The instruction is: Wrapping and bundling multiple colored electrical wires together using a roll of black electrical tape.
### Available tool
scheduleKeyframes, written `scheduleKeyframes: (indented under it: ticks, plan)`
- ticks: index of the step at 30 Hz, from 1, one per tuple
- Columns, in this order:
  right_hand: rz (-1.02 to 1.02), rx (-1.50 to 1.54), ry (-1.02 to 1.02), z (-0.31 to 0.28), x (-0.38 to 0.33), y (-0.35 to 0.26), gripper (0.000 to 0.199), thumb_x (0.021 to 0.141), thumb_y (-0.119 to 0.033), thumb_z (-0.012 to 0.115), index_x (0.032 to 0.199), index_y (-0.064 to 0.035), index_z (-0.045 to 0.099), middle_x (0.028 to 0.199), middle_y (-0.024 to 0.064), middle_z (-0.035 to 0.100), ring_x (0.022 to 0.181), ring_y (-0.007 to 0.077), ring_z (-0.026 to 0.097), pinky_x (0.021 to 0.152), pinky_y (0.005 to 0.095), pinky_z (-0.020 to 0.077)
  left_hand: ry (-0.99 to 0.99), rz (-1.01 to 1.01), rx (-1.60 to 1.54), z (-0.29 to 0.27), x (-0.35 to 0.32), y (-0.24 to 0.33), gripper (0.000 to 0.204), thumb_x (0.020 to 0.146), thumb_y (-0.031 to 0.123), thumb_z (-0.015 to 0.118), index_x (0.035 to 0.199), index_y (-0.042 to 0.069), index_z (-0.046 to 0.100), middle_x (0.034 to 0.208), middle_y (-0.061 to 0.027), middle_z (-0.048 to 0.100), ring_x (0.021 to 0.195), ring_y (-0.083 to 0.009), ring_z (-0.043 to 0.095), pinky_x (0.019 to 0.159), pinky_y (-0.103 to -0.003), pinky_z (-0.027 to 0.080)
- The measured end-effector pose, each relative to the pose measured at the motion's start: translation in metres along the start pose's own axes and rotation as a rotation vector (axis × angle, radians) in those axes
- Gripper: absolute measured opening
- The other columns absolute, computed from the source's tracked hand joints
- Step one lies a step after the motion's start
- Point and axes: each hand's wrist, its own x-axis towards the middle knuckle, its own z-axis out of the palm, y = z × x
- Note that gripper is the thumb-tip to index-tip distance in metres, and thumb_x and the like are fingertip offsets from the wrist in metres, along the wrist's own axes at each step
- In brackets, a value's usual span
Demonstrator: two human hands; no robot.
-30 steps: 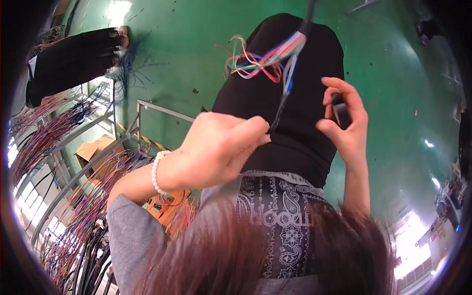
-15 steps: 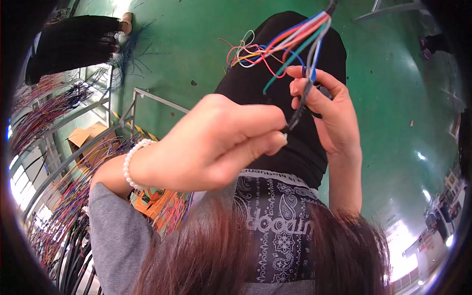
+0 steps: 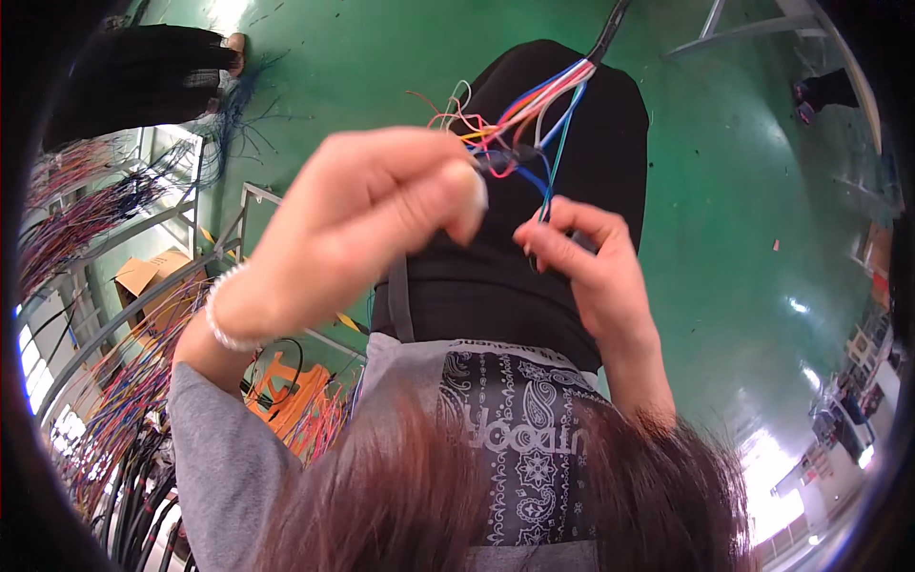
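Straight to the bundle of coloured wires (image 3: 562,81), out over the black-clad legs (image 3: 610,157), spilling from the end of a black-sheathed cable (image 3: 607,36). Red, white, yellow and blue, loosely fanned, with thin curled tips off to the left. Down now along a green wire (image 3: 562,138), running to the fingertips of the right hand (image 3: 596,262) and pinched there. Across to the left hand (image 3: 381,214), with thumb and forefinger closed, apparently on a dark wrapped strand (image 3: 496,160); too blurred to judge how firmly.

Watch for trouble right here! Could easily snag the looped pink wire (image 3: 500,175), so close beside the dark strand, with any sharp pull leftward. Could lose the green wire too, if held only by the very tips and tugged sideways.

Further out: a beaded bracelet (image 3: 212,307) at the left wrist, an orange object (image 3: 303,389) below, a cardboard box (image 3: 143,276) by a metal frame (image 3: 265,194), hanging wires (image 3: 143,381) in dense tangles, green floor (image 3: 724,191) all around.
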Motion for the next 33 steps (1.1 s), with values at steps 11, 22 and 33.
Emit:
scheduleKeyframes:
  ticks: [11,22,33]
  plan:
    - [-0.03,-0.131,0.236,0.026,-0.006,0.011,0.015,0.085,-0.011,0.072,0.075,-0.0016,0.065,0.074,-0.0034,0.059,0.067,0.0036,0.05,0.063,0.0202,0.0398,0.49,0.441,0.566,0.059,-0.027,-0.056,0.026,0.085,0.005,0.066,0.109,0.0,0.059,0.095,-0.0105,0.064,0.087,-0.026,0.061,0.078,-0.035,0.049]
    - [-0.324,-0.465,0.325,0.024,-0.006,0.011,0.008,0.084,-0.005,0.071,0.086,0.0018,0.067,0.077,-0.0018,0.063,0.072,0.0047,0.054,0.066,0.0206,0.0432,0.394,-0.059,-0.191,0.076,0.023,-0.059,0.009,0.09,0.005,0.064,0.091,-0.004,0.063,0.084,-0.002,0.065,0.076,-0.0051,0.061,0.064,-0.019,0.05]
    - [-0.155,-0.207,0.173,-0.01,0.05,-0.025,0.016,0.086,-0.016,0.069,0.092,-0.0011,0.069,0.081,0.0009,0.065,0.067,0.0047,0.054,0.062,0.0198,0.043,0.637,0.367,0.271,0.059,0.039,-0.067,0.007,0.075,-0.002,0.068,0.076,-0.002,0.061,0.072,-0.0074,0.062,0.061,-0.0128,0.06,0.054,-0.024,0.046]
